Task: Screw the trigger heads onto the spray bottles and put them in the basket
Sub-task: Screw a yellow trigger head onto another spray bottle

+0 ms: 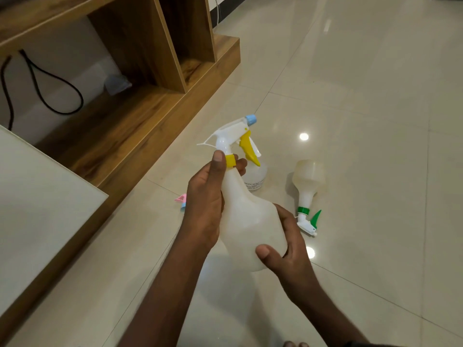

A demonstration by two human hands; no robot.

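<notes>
My left hand [208,199]: closed round the neck of the translucent white plastic spray bottle [248,221], thumb tip resting against the yellow screw collar [230,160], fingers wrapped behind it.
My right hand [283,246]: cupped under the bottle's wide base, thumb pressed on the near face, fingers curled round the right side.
Bottle I hold: lifted off the floor, tilted with its base toward me and its head pointing away.
Trigger head [236,132]: white body with a yellow lever and a pale blue nozzle tip, sitting on the bottle's neck at the collar; I cannot tell how far it is screwed down.
Behind my bottle: a small clear bottle with a printed label [255,177], standing on the floor, mostly hidden by the held bottle and its lever.
To the right: a second translucent bottle with a green collar and green-and-white trigger head [307,196], lying on its side, head toward me, well apart from my hands.
To the left: a small pink and blue plastic piece [181,200] on the floor, partly hidden by my left wrist.
Floor: glossy cream tiles [363,96].
Far left: wooden shelf unit [150,101] with a black cable [50,83] hanging in one bay.
Basket: not in my sight.
</notes>
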